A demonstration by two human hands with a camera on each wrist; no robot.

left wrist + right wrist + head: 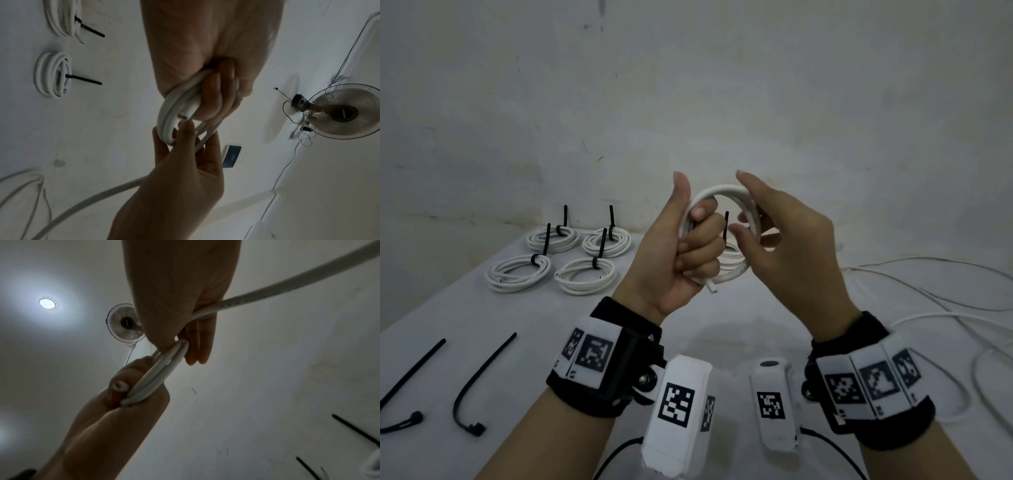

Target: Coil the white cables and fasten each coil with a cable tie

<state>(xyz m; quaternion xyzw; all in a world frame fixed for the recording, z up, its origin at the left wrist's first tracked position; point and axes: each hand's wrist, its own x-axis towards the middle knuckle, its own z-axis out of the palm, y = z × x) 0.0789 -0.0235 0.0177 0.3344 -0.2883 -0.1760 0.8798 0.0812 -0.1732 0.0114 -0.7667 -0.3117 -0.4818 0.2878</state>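
From the head view, our left hand (674, 250) grips a white cable coil (726, 236) raised above the surface (482, 318); our right hand (787, 240) pinches its far side. Tied coils (558, 257) lie beyond the left hand. The wrist views show both hands closed around the coil (172, 113).

Tied coils (553, 260) lie far left on the table (448, 308); loose ties (441, 380) nearer.

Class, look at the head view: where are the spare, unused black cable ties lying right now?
The two unused cable ties lie on the table at the near left, in front of the four finished coils and left of the left hand.
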